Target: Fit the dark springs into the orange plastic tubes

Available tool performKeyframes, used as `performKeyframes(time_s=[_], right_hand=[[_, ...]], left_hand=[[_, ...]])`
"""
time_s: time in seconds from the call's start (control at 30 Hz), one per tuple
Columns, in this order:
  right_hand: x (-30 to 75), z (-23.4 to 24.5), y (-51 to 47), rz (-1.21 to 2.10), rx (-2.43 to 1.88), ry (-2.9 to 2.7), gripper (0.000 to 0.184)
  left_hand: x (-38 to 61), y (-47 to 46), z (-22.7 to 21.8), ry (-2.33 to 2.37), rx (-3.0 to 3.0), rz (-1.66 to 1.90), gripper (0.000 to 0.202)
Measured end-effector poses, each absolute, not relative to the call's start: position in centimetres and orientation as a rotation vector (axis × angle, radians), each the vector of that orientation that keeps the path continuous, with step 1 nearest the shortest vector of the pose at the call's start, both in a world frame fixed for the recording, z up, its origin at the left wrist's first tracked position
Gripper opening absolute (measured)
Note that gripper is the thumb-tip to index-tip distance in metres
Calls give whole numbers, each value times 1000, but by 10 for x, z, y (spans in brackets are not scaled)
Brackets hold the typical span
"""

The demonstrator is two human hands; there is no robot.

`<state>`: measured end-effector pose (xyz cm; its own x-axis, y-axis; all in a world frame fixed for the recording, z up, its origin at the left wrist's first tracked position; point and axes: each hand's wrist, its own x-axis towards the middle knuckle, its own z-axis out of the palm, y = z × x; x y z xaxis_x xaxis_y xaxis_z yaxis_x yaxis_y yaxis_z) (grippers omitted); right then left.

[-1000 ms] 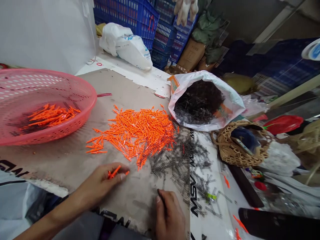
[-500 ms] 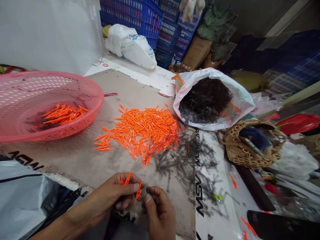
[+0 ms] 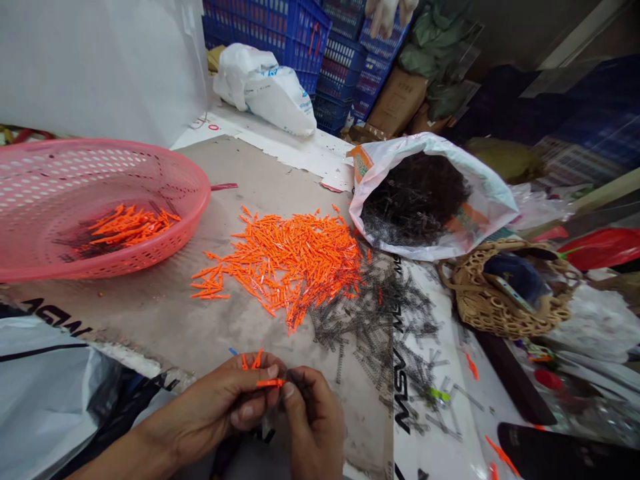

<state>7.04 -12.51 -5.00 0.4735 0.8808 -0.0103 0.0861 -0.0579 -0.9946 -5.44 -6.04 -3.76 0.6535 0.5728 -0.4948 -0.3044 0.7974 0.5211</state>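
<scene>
From here, my left hand (image 3: 223,399) pinches a slim orange plastic piece (image 3: 269,383) between thumb and finger; its long axis runs sideways, right end at my right hand (image 3: 314,415), whose grip I cannot make out.

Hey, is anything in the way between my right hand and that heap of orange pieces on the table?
Nothing visible stands between your right hand and the orange heap; only bare tabletop lies there. The dark springs are off to the right, some mingling with the heap's right edge.
</scene>
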Motion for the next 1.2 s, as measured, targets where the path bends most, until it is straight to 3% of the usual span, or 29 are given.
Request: performKeyframes(time_s=[0.37, 0.77, 1.2], right_hand=[[64, -57, -125, 1010, -1502, -672, 20], [72, -56, -129, 622, -1534, -1095, 12], [72, -52, -128, 604, -1516, -1160, 16]], left_hand=[[-55, -68, -46, 855, 645, 682, 19], [-52, -59, -32, 1075, 913, 730, 25], [-56, -55, -26, 1125, 1065, 703, 22]])
